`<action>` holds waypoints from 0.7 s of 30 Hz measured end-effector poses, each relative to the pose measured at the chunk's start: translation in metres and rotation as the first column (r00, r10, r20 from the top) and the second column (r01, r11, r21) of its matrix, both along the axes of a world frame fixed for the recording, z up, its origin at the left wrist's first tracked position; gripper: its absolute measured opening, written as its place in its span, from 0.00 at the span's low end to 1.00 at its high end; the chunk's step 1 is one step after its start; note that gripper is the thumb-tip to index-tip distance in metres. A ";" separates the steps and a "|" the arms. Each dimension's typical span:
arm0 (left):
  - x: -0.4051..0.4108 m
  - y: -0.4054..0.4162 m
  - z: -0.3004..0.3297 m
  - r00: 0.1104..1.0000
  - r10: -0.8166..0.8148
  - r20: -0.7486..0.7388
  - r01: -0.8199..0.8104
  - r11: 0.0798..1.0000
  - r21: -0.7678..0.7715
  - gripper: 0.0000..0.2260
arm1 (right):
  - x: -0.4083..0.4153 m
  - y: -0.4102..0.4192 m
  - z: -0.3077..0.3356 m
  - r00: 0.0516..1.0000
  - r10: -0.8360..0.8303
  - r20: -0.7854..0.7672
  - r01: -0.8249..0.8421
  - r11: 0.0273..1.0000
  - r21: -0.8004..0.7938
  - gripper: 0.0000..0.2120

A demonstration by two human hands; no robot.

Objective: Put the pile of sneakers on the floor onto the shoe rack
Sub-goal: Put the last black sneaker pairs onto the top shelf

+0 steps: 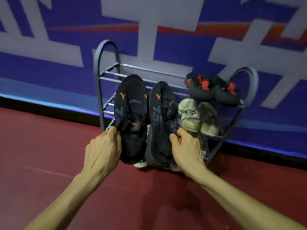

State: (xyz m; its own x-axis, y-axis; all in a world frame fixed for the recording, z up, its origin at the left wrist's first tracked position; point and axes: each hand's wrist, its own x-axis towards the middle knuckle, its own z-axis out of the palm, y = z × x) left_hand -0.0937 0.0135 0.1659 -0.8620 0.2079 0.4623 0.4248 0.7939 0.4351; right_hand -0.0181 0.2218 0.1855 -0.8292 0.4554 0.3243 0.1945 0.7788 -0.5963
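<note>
The left hand (103, 146) gripped the heel end of a black knit sneaker with orange chevron marks (131, 118), while the right hand (186, 150) clutched the heel of its matching black sneaker with a grey sole (162, 123). Both shoes were held toes up, side by side, in front of a grey metal tube shoe rack with arched ends (106, 63). At two o'clock from the hands, a beige pair of sneakers (197, 117) sat on a middle shelf; higher, at one o'clock, a black pair with red accents (212, 90) lay on the top rails. A white shoe tip (140, 164) showed on the dark red floor (49, 146), below the held pair. Behind stood a blue wall with pale grey lettering (49, 30).
</note>
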 end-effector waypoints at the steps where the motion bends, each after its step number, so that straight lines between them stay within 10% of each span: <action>1: -0.007 0.011 0.015 1.000 -0.003 -0.016 0.003 1.000 0.018 0.08 | -0.006 0.009 0.012 1.000 -0.030 -0.005 0.030 0.999 -0.024 0.13; 15: -0.139 0.106 0.148 0.991 0.084 0.107 -0.084 0.996 -0.005 0.15 | -0.119 0.062 0.145 0.988 -0.138 0.064 0.141 0.989 -0.039 0.21; 21: -0.120 0.115 0.103 0.963 -0.085 0.256 0.099 0.994 -0.042 0.25 | -0.114 0.054 0.097 0.977 0.053 0.205 -0.145 0.874 0.464 0.29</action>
